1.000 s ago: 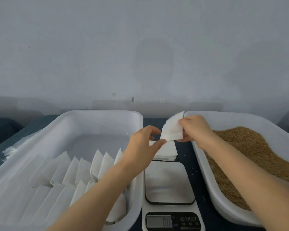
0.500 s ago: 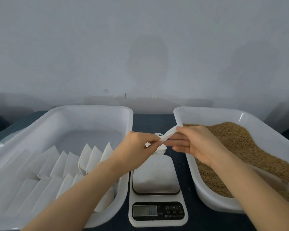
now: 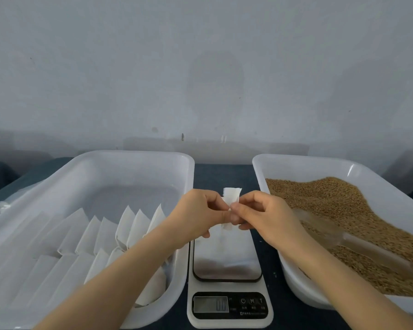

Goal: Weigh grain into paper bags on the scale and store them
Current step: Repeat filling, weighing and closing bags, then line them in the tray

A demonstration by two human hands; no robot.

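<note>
A small white paper bag [image 3: 231,196] is held upright above the far end of the digital scale [image 3: 227,265]. My left hand [image 3: 198,214] pinches its left side and my right hand [image 3: 260,214] pinches its right side, fingertips meeting at the bag's middle. The scale's steel platform carries nothing. Brown grain [image 3: 339,215] fills the white tray on the right [image 3: 296,163], and a clear plastic scoop [image 3: 358,246] lies in it. Several filled white bags [image 3: 129,225] stand in rows in the left white tray [image 3: 134,156].
The trays and scale sit on a dark blue table [image 3: 222,172] against a grey wall. Clear plastic sheeting [image 3: 0,206] lies beyond the left tray's left edge. A few loose grains dot the table beside the scale.
Both hands brought the bag nearer and turned it upright over the scale; one second ago the right hand held it alone, now both pinch it. The camera has tilted slightly.
</note>
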